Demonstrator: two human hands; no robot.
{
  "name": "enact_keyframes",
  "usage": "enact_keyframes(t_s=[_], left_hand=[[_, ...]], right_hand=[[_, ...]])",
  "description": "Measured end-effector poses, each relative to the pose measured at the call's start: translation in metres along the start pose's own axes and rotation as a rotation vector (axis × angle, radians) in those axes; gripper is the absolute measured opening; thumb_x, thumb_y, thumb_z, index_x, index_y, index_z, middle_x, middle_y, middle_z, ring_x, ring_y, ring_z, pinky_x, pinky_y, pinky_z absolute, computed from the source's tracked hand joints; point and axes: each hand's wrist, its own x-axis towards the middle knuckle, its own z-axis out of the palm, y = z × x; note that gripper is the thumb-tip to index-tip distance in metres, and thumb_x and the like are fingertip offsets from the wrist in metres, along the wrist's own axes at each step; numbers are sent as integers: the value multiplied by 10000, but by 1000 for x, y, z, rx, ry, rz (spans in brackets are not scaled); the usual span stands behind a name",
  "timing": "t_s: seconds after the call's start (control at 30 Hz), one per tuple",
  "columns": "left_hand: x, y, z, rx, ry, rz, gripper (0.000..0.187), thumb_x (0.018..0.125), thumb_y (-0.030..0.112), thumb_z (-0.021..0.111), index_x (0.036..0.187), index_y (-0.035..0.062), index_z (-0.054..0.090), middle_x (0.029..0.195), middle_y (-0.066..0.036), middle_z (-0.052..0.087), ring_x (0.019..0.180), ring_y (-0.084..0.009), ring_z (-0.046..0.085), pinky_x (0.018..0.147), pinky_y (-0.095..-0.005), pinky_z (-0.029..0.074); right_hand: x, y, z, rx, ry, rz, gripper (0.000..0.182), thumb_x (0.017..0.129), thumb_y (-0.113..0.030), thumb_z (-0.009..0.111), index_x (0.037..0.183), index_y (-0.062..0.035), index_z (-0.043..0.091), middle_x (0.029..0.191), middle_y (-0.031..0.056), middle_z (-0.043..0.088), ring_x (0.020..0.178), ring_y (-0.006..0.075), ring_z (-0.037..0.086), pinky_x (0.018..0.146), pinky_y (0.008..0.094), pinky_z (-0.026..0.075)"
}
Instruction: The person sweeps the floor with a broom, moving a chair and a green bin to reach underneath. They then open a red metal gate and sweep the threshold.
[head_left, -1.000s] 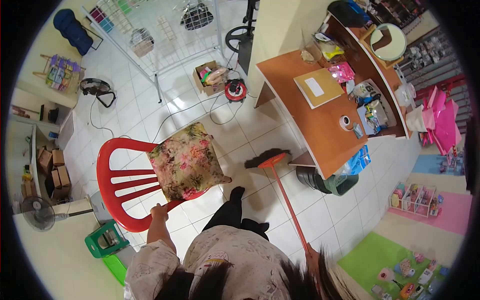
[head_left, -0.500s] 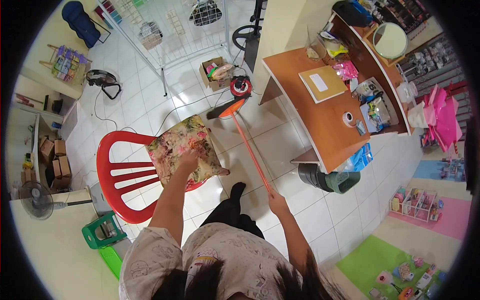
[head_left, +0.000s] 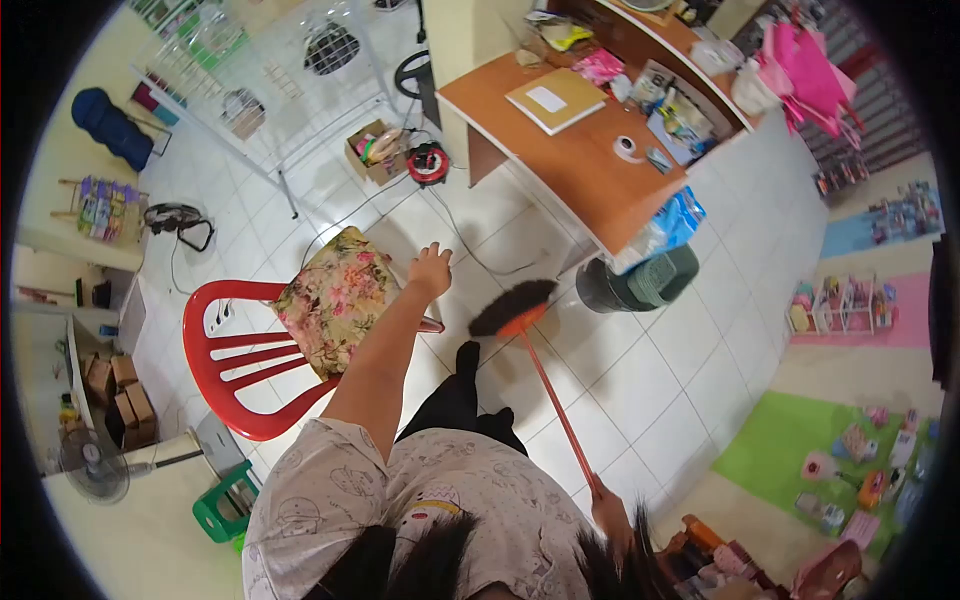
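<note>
Gripping the broom, the person's right hand is closed round the handle. Long axis runs obliquely away from that hand, forward and to its left. Black bristles at the far end, spread crosswise on the floor. Right hand has the handle, but the left hand is nearer the bristles, which lie to its right and slightly closer to the body. Left hand reaches forward, fingers loose and parted; no object seen in it.

Foot just beside the bristles, on the body side. Red chair left of the left hand; left forearm crosses in front of its floral cushion in this view. Bin right of the bristles, by the desk. Loose cord between left hand and desk. Farther ahead of the left hand: red reel, then box, beside the rack.
</note>
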Motion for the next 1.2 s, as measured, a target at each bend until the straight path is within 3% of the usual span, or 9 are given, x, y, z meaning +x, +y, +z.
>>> enact_keyframes(t_s=[0.23,0.33,0.4,0.47,0.67,0.73,0.87,0.97,1.2], left_hand=[[-37,32,10,-24,-104,43,421,804,187,540,1217,124,486,1289,-151,403,1172,-323,434,912,-474,429],[-59,31,18,-5,-149,25,443,801,195,547,1232,115,482,1305,-161,393,1183,-341,433,927,-465,429],[-70,19,30,-15,-151,46,448,799,206,555,1231,108,487,1288,-168,408,1176,-355,441,933,-468,425],[-83,1,43,-33,-142,69,437,801,219,555,1217,100,502,1282,-178,420,1164,-370,452,938,-470,421],[-106,-70,43,-207,-237,-26,417,785,202,557,1179,70,521,1216,-222,474,1124,-397,469,926,-468,415],[-128,-72,-8,-153,-281,-154,406,796,225,541,1174,81,518,1172,-206,511,1113,-387,480,916,-469,416],[-147,-174,25,-117,-326,-193,497,799,280,533,1246,77,459,1333,-171,414,1145,-374,482,928,-463,417],[-166,-297,124,200,-537,-257,639,752,442,603,1244,54,482,1324,-178,440,1152,-352,494,939,-450,415],[-247,-287,53,328,-1071,-350,737,689,587,617,1140,7,575,1170,-218,560,1063,-362,555,884,-435,445]], right_hand=[[-112,35,0,75,-43,247,483,921,-219,468,1381,-286,337,807,259,614,766,433,603,638,465,481],[-82,28,22,258,114,18,477,922,-194,473,1376,-281,353,861,259,618,785,403,622,644,427,486],[-29,20,53,432,249,-163,491,900,-82,465,1366,-229,406,598,43,445,457,111,425,427,281,373],[7,-42,40,740,7,95,611,826,11,402,1382,-242,386,601,-2,446,444,92,402,401,262,374],[185,-137,61,456,387,-221,441,948,-213,398,1386,-244,353,642,121,550,461,191,512,459,327,459],[215,-192,23,530,285,-102,447,919,-178,428,1363,-178,380,962,265,607,876,420,591,732,429,488],[310,-241,6,338,415,-216,472,863,-129,429,1334,-137,415,934,257,613,861,419,592,744,457,483],[357,-252,-15,140,330,-215,476,861,-139,419,1337,-126,405,932,250,619,837,424,594,750,466,481],[308,-269,-22,537,171,171,552,819,-97,396,1363,-188,377,848,218,622,593,348,620,526,410,516]])
